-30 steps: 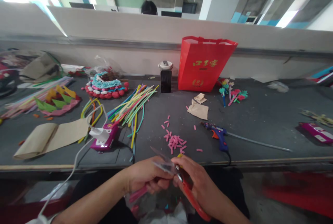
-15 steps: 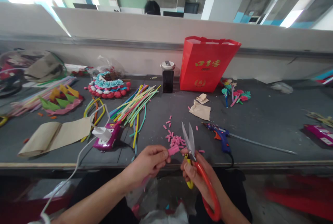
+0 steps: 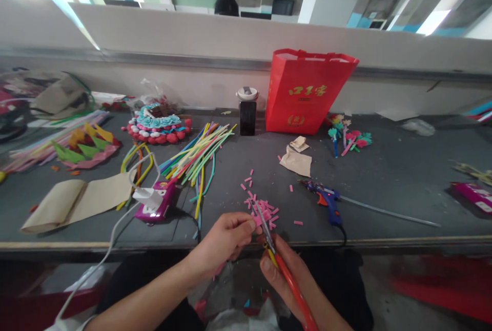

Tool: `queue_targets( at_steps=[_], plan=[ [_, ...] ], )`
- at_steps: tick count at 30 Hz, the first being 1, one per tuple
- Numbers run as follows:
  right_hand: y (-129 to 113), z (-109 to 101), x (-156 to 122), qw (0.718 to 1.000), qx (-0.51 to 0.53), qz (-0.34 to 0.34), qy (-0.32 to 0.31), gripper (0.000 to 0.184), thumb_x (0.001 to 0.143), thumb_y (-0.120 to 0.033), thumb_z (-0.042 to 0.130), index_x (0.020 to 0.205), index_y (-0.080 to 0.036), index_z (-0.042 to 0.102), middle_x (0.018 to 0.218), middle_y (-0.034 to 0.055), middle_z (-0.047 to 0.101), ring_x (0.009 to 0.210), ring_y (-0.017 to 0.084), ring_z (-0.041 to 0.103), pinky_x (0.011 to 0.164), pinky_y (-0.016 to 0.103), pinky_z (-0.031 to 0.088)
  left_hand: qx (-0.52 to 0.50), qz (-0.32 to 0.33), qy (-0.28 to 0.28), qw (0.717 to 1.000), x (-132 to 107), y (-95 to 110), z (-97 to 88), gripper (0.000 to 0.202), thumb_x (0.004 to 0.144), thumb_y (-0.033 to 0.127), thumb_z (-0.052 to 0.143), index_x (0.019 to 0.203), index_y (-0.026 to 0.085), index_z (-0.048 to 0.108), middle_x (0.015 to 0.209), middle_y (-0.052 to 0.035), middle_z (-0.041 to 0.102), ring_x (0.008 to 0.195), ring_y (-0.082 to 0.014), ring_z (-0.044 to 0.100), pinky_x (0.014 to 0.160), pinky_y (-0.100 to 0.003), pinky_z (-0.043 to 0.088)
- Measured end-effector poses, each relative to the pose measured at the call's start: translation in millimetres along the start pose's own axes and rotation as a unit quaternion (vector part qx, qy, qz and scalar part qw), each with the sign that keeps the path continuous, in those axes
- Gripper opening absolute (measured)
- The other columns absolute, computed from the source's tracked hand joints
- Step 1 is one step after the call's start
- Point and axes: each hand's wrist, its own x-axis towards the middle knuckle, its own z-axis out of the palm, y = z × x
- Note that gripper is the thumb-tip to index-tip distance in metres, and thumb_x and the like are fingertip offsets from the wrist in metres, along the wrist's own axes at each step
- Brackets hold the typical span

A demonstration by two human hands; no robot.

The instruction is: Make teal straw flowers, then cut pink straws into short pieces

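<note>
My left hand (image 3: 232,233) pinches a pink strip (image 3: 258,219) near the table's front edge; most of it is hidden by the fingers. My right hand (image 3: 286,269) grips scissors (image 3: 266,228) with a red and a yellow handle. Their blades are nearly closed and lie across the end of the pink strip. Just beyond, small cut pink pieces (image 3: 272,209) lie in a loose heap, with a few scattered farther off.
Colourful strips (image 3: 203,154) lie left of centre, near a purple power block (image 3: 157,203) with a white plug. A blue glue gun (image 3: 326,202) rests at right. Behind stand a red bag (image 3: 307,92) and a phone (image 3: 248,118) leaning on a cup.
The scissors have swung left from beside the pink strip onto it, and their blades have gone from spread to nearly closed. My left hand has barely moved.
</note>
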Motion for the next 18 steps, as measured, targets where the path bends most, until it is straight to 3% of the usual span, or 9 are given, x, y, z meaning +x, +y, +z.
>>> queue_targets(
  at_steps=[7,13,18],
  plan=[
    [1.0,0.4,0.3,1.000,0.006,-0.009,0.000,0.057,0.089,-0.066,0.046,0.119,-0.020,0.059,0.075,0.0024,0.059,0.063,0.018,0.053,0.064,0.028,0.048,0.010,-0.002,-0.006,1.000,1.3,-0.5,-0.1,0.047,0.071,0.060,0.067,0.081,0.014,0.061,0.047,0.0114,0.029,0.039,-0.0042,0.018,0.038,-0.022,0.010],
    [2.9,0.1,1.0,1.000,-0.002,0.000,0.014,0.058,0.089,-0.066,0.046,0.120,-0.019,0.059,0.064,0.0006,0.055,0.068,0.021,0.057,0.069,0.031,0.049,0.014,0.003,-0.014,1.000,2.5,-0.1,0.8,0.045,0.073,0.057,0.066,0.081,0.014,0.061,0.046,0.0115,0.029,0.039,-0.0042,0.017,0.038,-0.023,0.010],
    [5.1,0.3,3.8,0.999,-0.025,-0.001,0.022,0.051,0.091,-0.064,0.043,0.106,-0.018,0.061,0.075,0.0031,0.059,0.075,0.021,0.057,0.068,0.029,0.046,0.021,-0.010,-0.004,1.000,4.2,5.0,1.1,0.048,0.071,0.059,0.067,0.082,0.013,0.061,0.047,0.0116,0.029,0.039,-0.0038,0.017,0.039,-0.023,0.009]
  ],
)
